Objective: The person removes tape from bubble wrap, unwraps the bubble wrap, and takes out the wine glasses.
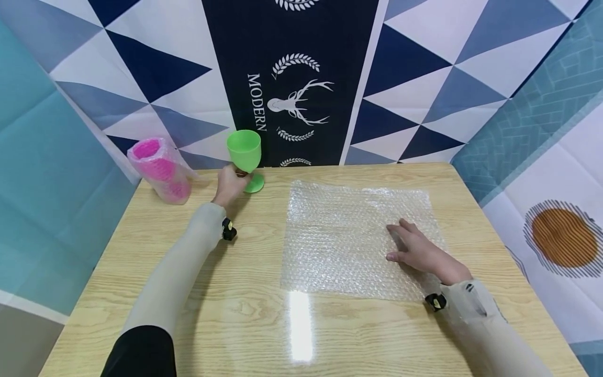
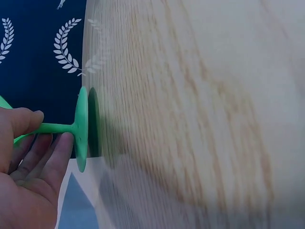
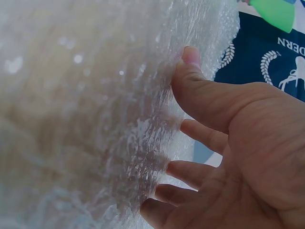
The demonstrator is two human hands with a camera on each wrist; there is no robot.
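Nearest, the pale wood-grain table (image 1: pixel 245 314) fills the lower part of the head view, and a person's two light-coloured sleeves enter over it, at 7 o'clock and at 4 o'clock. From the 4 o'clock side, the right hand (image 1: pixel 416 251) rests on a clear, square-looking sheet of bubble wrap (image 1: pixel 334 235); its thumb and fingers are apart, with the fingertips touching the plastic and nothing gripped. I judge that this spread touch serves to steady the sheet, because such light material can slide easily. The sheet itself lies flat, a little toward 1 o'clock from the table's middle, so its whole surface is within reach. Farther, at 11 o'clock, the left hand (image 1: pixel 229 184) is clamped on the stem of a bright green goblet with a round foot (image 1: pixel 244 149). The thumb is on one side and the fingers on the other, probably because the narrow stem gives the simplest hold. The cup is upward and the foot is near the tabletop, but whether they touch I cannot tell. At 10 o'clock, near the far left edge, is a bright pink hollow object wrapped in clear bubble plastic (image 1: pixel 160 170). Behind everything, at 12 o'clock, hangs a patterned blue-and-white cloth-like backdrop (image 1: pixel 245 42).
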